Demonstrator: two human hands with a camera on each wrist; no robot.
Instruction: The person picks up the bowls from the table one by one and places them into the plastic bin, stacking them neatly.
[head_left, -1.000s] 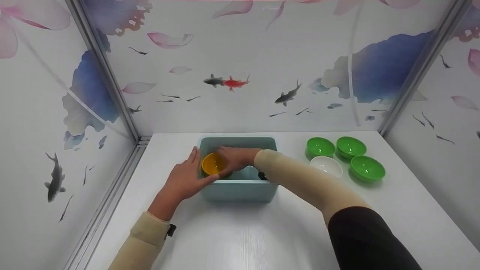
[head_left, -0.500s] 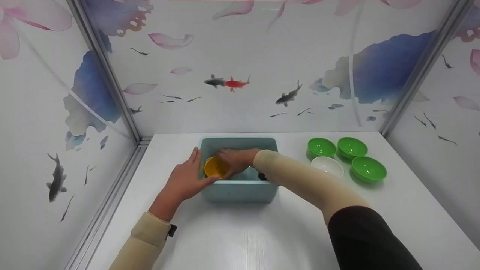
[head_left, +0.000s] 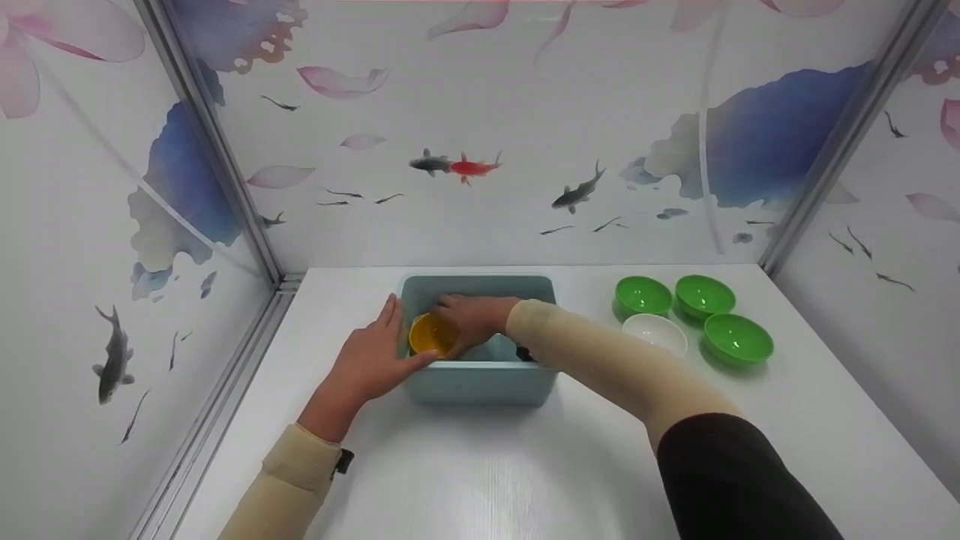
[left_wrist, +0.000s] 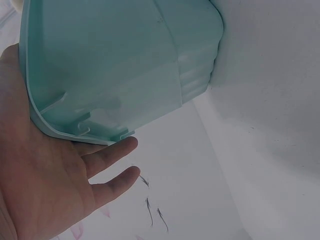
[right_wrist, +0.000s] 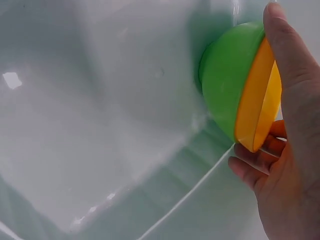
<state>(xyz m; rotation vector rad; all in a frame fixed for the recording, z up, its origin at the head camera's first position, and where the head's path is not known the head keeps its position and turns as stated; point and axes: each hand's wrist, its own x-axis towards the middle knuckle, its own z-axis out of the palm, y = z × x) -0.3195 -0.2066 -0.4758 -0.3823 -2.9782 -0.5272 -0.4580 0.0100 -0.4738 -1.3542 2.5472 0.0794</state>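
Observation:
My right hand [head_left: 478, 322] reaches down inside a light blue-green plastic bin [head_left: 480, 384] and grips a yellow bowl [head_left: 426, 335] by its rim, thumb on one side and fingers on the other. In the right wrist view, the yellow bowl sits nested in a green bowl [right_wrist: 225, 75], low in the bin near its wall. Straight fingers of my left hand [head_left: 370, 358] lie against the bin's left side, and its thumb lies over the front rim. In the left wrist view, the palm is right at the bin's corner, with two fingers pointing past it.
Right of the bin on the white table [head_left: 480, 472] stand several bowls: a green bowl [head_left: 643, 294] at the back, another green bowl [head_left: 705, 295] beside it, a third green bowl [head_left: 739, 337] in front. A white bowl [head_left: 656, 330] is partly behind my right sleeve. Printed panels enclose the table.
The yellow bowl has gone lower into the bin and slightly right, with my right hand still on it. It then stays put over the last half second. My left hand keeps its place.

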